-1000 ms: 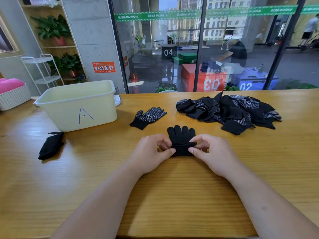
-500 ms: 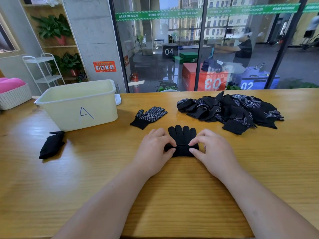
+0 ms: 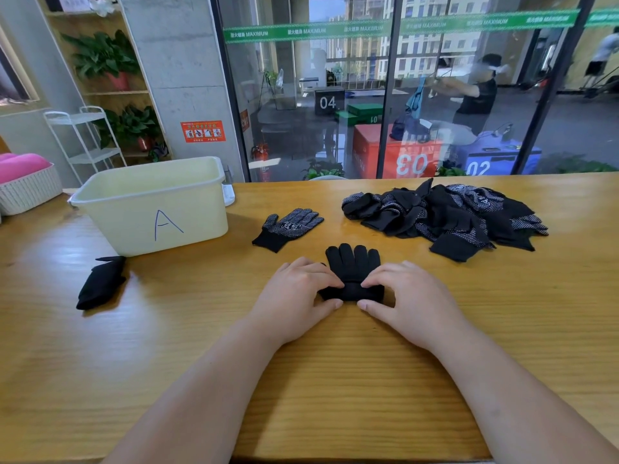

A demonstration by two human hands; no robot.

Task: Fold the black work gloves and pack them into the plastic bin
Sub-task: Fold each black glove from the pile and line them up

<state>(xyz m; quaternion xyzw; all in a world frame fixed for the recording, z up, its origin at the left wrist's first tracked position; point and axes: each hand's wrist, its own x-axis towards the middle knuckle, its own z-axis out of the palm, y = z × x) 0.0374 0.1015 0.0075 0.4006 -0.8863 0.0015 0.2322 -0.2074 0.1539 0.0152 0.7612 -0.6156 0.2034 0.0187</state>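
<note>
The left hand (image 3: 294, 293) and right hand (image 3: 413, 296) pinch the glove's (image 3: 353, 264) rolled cuff. It points to 12 o'clock; bin (image 3: 134, 216) at 10, left hand nearer.

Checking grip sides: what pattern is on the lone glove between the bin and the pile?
Black with white dots on the lone glove; head view shows it.

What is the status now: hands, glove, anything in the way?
Left hand, right hand both pinch glove at rolled cuff. Far end flat on table. Dotted glove lies between it and bin.
</note>
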